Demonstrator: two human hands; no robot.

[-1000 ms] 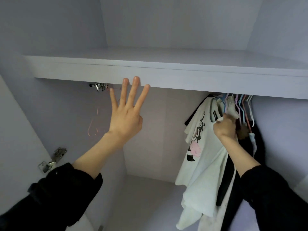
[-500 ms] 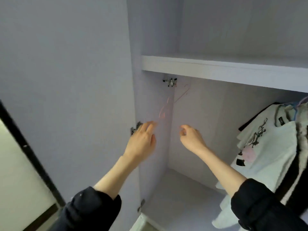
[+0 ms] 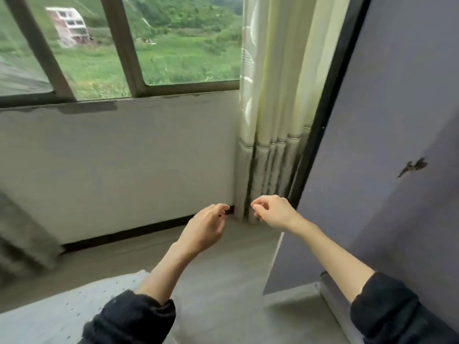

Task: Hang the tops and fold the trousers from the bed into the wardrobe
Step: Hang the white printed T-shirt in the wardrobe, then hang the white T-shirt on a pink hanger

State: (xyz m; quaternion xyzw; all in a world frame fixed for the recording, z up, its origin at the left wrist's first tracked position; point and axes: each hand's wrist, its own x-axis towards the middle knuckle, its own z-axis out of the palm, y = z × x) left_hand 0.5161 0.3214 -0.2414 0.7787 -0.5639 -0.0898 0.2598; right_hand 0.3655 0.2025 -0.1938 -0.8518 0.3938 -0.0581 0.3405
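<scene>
My left hand (image 3: 206,227) hangs in the air over the floor with its fingers loosely curled, holding nothing. My right hand (image 3: 272,211) floats beside it, a little higher, fingers also loosely bent and empty. The open wardrobe door (image 3: 387,145) stands at the right, its lilac inner face toward me with a hinge on it. A corner of the bed (image 3: 62,311), covered in a pale dotted sheet, shows at the bottom left. No tops, trousers or hangers are in view; the wardrobe's inside is out of frame.
A large window (image 3: 124,45) fills the upper left above a white wall. A cream curtain (image 3: 270,108) hangs in the corner between wall and wardrobe door. Grey floor (image 3: 223,281) lies between the bed and the door.
My view has swung left, away from the wardrobe's inside toward the window. My right hand let go of the hung white shirt, and both hands dropped lower, empty.
</scene>
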